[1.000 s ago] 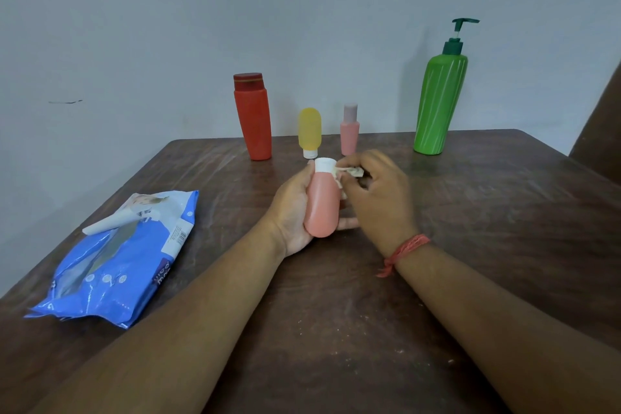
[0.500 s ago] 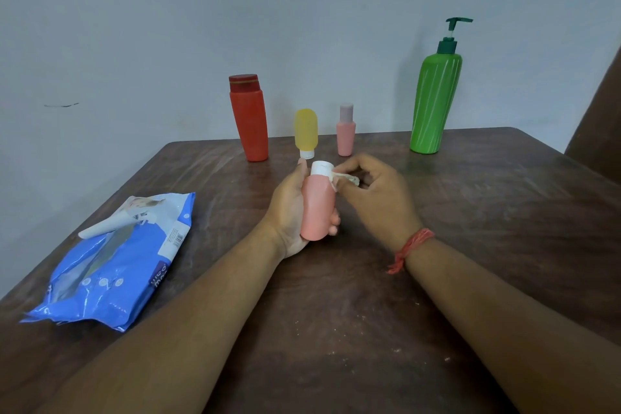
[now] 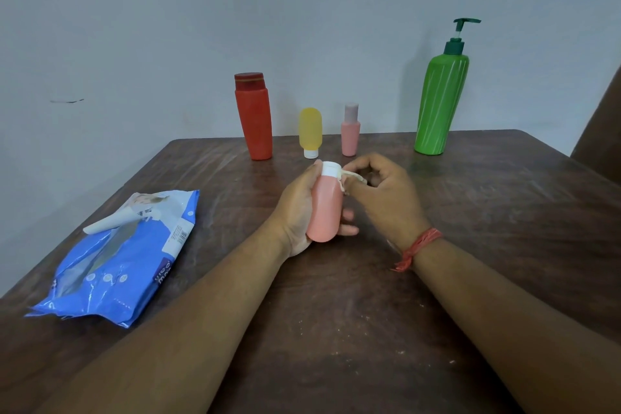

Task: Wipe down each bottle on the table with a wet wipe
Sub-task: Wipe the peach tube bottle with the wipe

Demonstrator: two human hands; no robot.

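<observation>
Left hand (image 3: pixel 299 208) grips pink bottle (image 3: pixel 325 208) mid-table, cap far. Right hand (image 3: pixel 383 202) pinches wet wipe (image 3: pixel 349 178) against its neck. Four bottles line far edge; wipes pack (image 3: pixel 124 259) near left edge.

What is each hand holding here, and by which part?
The left hand grips the pink bottle around its body. The right hand pinches a small bunched wipe against the bottle's neck.
</observation>
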